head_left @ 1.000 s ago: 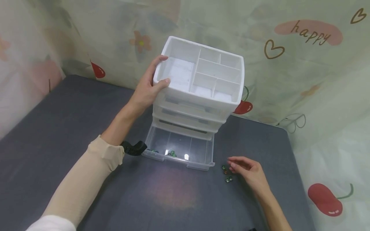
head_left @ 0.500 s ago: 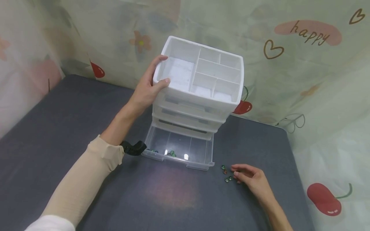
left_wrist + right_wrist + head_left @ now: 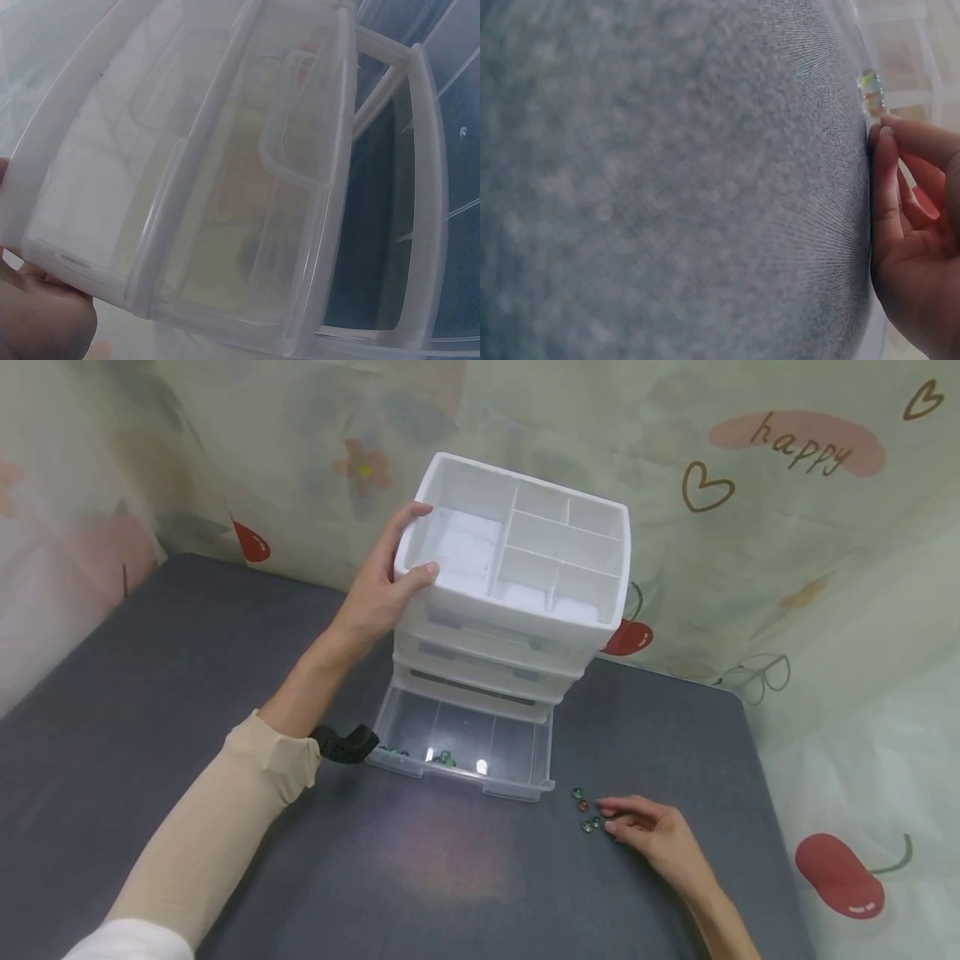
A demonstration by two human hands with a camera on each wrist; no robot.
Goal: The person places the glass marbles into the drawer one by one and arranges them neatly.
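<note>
A white plastic drawer organizer (image 3: 487, 635) stands on the dark table, its lowest clear drawer (image 3: 517, 768) pulled out. My left hand (image 3: 382, 577) grips the left rim of its top tray, thumb inside the front edge. In the left wrist view, part of that hand shows beside the translucent drawer fronts (image 3: 247, 187). Several small glass marbles lie on the table to the right of the drawer, among them a reddish marble (image 3: 583, 806) and a green marble (image 3: 577, 793). Right beside them is my right hand (image 3: 656, 839), fingers bent loosely, fingertips low at the marbles; nothing shows held.
More green marbles (image 3: 445, 758) lie inside the pulled-out drawer, near its front wall. The organizer's divided top tray (image 3: 566, 539) has several compartments. A patterned curtain (image 3: 750, 568) hangs behind the dark table (image 3: 300, 877). A black strap piece (image 3: 345, 745) sits at my left wrist.
My right hand has moved slightly down and away from the marbles, then back in until its fingertips are beside them. The left hand has kept its grip on the organizer.
</note>
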